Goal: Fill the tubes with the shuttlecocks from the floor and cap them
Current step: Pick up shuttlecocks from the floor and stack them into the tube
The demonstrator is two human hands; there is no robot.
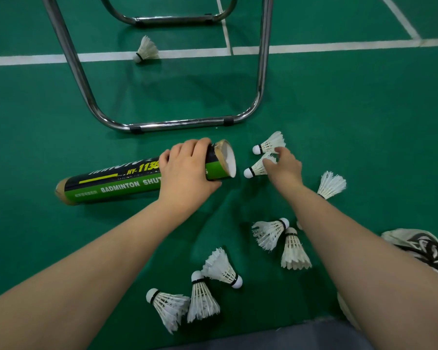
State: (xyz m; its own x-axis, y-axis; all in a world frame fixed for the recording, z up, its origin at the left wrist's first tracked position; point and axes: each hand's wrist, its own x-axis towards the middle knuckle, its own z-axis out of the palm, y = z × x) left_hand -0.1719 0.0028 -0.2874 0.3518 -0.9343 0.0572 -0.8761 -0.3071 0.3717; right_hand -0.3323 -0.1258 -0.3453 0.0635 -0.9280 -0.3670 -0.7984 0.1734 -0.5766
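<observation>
Gripping tube (116,184); R hand (286,168) pinching shuttlecock (256,169)

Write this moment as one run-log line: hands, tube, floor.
left hand grips tube near open end | right hand pinches shuttlecock by tube mouth | tube lying uncapped | more shuttlecocks on floor

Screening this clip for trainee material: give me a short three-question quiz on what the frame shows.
1. Which hand grips the shuttlecock tube?
2. True or false: the tube's end nearest the right hand is capped.
3. The far shuttlecock lies: A) inside the tube, B) on a white court line, C) on a chair seat.
Key: 1 left hand; 2 false; 3 B.
</observation>
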